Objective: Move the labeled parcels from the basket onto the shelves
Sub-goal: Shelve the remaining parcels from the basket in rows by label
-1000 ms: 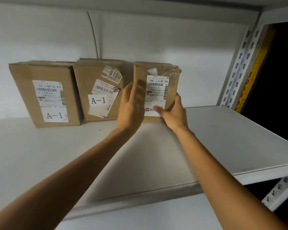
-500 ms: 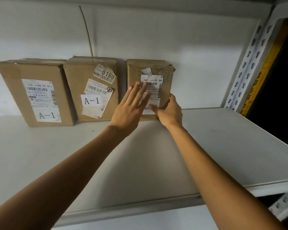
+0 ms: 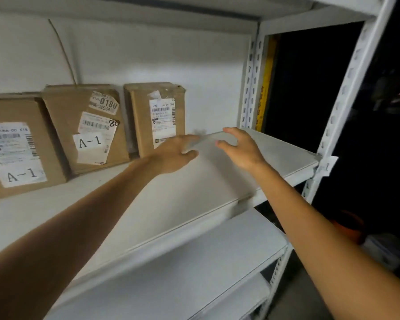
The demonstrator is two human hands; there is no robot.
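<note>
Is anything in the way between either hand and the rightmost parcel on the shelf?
Nothing visible. The rightmost parcel stands at the back of the shelf. The left hand hovers just in front of its lower corner, the right hand further right over bare shelf; both are empty.

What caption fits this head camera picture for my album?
Three labeled parcels stand on the white shelf; left hand and right hand hover open, holding nothing.

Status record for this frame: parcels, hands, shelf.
parcels on shelf: three, leaning against back wall
left parcel: A-1 label
middle parcel: A-1 label
right parcel: shipping label, no A-1 seen
left hand: open, empty, before right parcel's lower corner
right hand: open, empty, over bare shelf
</note>
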